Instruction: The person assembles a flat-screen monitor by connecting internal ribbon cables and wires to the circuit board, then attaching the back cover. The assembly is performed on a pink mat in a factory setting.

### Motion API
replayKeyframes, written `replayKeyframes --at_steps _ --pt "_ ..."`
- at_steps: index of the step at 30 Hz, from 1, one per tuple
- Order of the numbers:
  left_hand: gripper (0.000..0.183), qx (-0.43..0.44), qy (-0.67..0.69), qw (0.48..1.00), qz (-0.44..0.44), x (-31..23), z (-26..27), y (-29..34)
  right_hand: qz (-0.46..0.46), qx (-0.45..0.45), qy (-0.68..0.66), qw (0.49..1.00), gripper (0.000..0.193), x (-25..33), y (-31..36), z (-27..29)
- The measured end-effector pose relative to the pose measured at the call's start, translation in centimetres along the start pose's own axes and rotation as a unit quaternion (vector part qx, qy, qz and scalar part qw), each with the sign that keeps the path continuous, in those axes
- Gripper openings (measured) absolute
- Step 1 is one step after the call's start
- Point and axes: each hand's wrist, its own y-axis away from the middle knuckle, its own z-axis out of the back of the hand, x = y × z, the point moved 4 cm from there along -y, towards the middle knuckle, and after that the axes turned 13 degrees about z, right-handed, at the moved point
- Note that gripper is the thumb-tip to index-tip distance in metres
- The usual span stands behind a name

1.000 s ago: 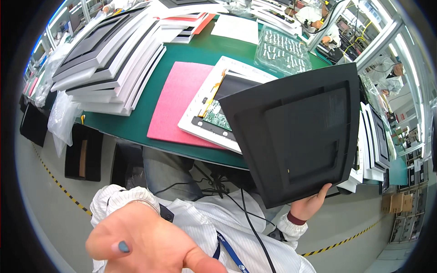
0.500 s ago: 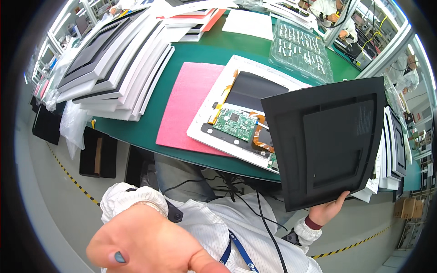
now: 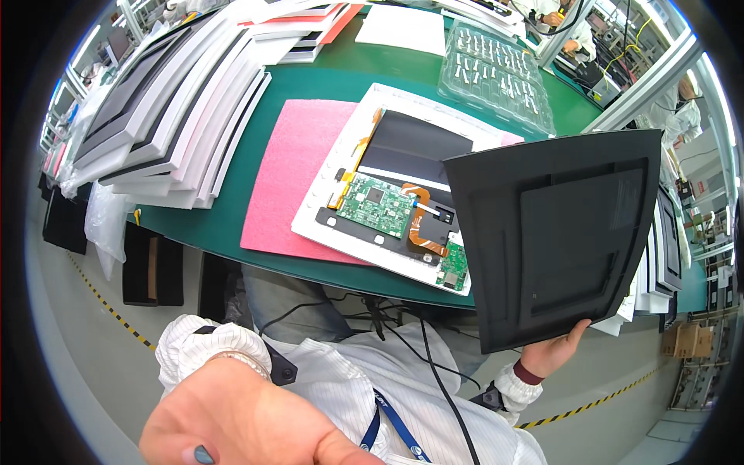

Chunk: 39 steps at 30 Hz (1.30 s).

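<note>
My right hand (image 3: 549, 358) grips the lower edge of a large black plastic back cover (image 3: 570, 232), thumb lying along its near side. The cover is held up tilted, its recessed rectangles towards me. Beside it on the table lies an opened flat display unit (image 3: 316, 222) with a white frame, green circuit board (image 3: 375, 203), orange flex cable (image 3: 418, 225) and smaller green board (image 3: 453, 269). Under the unit is a pink foam sheet (image 3: 271, 201). My left hand (image 3: 240, 418) is raised close, palm showing. One curled fingertip shows; the lower edge cuts off the other fingers.
Stacked panels with white foam sheets (image 3: 221, 108) stand at the left of the green table (image 3: 287, 81). A clear tray (image 3: 496, 77) of small parts sits at the back right, near a metal post (image 3: 639, 89). More panels (image 3: 660, 256) stand behind the cover. Black cables (image 3: 442, 380) hang before me.
My view has shifted slightly, so the table and unit appear further left. More of the flex cable and the smaller board shows beside the cover. My left hand sits lower in the picture.
</note>
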Motion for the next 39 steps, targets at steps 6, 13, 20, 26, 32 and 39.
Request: replayKeyframes --at_steps 6,13,20,26,32,39 --pt "0.017 -0.011 0.021 0.999 0.023 -0.7 0.0 0.0 0.022 -0.01 0.033 0.999 0.051 -0.2 0.6 -0.2" --pt "0.012 -0.003 0.078 0.995 0.061 -0.8 0.4 0.7 0.016 0.022 0.007 1.0 0.052 -0.1 0.9 -0.6" --pt "0.018 0.21 0.028 0.97 0.117 0.8 -2.3 3.2 0.015 0.058 0.003 0.998 0.046 0.3 0.6 -1.2" --pt "0.024 0.208 0.08 0.969 0.107 1.1 -2.4 4.3 -0.223 0.262 -0.291 0.893 0.035 -0.9 -2.3 3.5" --pt "0.022 0.217 0.106 0.963 0.121 0.7 -2.5 3.9 -0.229 0.26 -0.374 0.86 0.029 -0.1 -2.5 2.6" --pt "0.015 0.224 0.113 0.957 0.144 0.6 -2.0 3.8 -0.223 0.266 -0.369 0.862 0.034 1.5 -2.6 3.1"
